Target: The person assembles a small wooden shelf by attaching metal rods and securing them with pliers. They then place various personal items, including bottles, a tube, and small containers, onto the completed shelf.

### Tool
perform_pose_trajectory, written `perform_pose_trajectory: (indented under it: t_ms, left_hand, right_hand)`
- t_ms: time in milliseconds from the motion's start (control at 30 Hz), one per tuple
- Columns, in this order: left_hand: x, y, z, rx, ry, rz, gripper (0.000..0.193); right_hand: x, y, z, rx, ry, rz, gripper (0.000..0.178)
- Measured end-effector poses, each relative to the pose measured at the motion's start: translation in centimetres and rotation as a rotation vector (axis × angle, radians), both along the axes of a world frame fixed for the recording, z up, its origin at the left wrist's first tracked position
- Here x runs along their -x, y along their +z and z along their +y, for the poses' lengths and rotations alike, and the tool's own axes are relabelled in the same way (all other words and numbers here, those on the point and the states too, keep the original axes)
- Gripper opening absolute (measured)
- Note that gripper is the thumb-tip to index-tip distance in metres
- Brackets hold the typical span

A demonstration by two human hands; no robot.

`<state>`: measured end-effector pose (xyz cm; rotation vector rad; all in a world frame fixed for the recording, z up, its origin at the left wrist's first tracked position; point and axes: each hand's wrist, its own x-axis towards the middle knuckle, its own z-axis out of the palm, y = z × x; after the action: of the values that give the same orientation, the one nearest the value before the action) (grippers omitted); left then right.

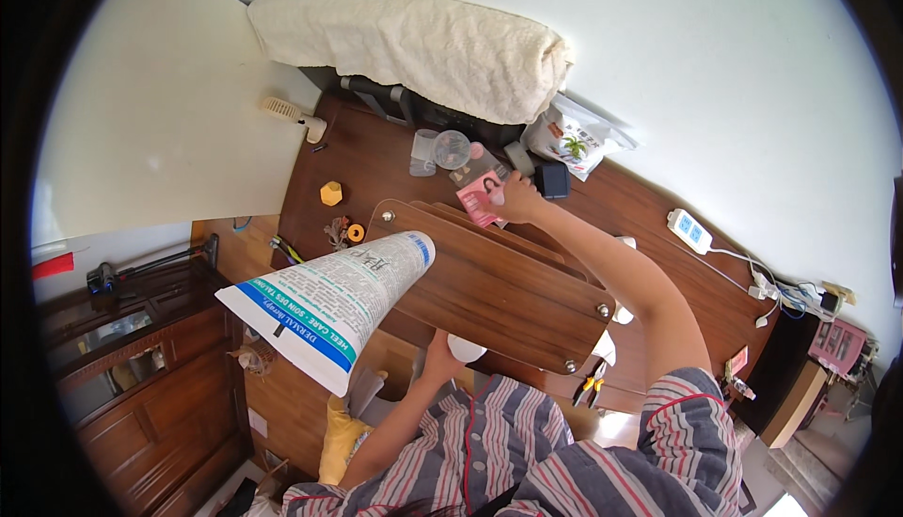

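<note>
Touching a pink box (478, 199) with its fingers, the right hand (517, 201) is well apart from the left hand (438, 359), which curls against a white round object (467, 349); I cannot tell how firmly either grips. Between the hands lies a wooden board (499, 296). A tube (324, 305) looms left of the left hand, pliers (590, 385) lie to its right, and a dark box (552, 180) sits just right of the right hand.
</note>
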<state>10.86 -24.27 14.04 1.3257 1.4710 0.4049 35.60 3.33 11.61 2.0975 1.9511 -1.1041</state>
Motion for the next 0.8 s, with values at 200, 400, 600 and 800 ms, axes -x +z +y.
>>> perform_pose_trajectory:
  t_ms: [200, 400, 600, 800]
  left_hand:
    - [0.0, 0.4, 0.1, -0.019, 0.001, 0.009, 0.070]
    - [0.1, 0.3, 0.0, 0.009, 0.013, 0.012, 0.070]
    - [0.0, 0.3, 0.0, -0.034, 0.040, -0.002, 0.062]
    - [0.1, 1.2, 0.4, -0.057, 0.026, -0.034, 0.069]
  right_hand:
    - [-0.9, 0.2, 0.7, 0.070, 0.119, 0.039, 0.132]
    - [-1.6, -0.1, 0.9, 0.088, 0.098, 0.084, 0.141]
    - [-1.8, 0.8, 1.0, 0.110, 0.053, 0.164, 0.128]
    - [-3.7, 4.8, 0.8, 0.179, -0.041, 0.306, 0.108]
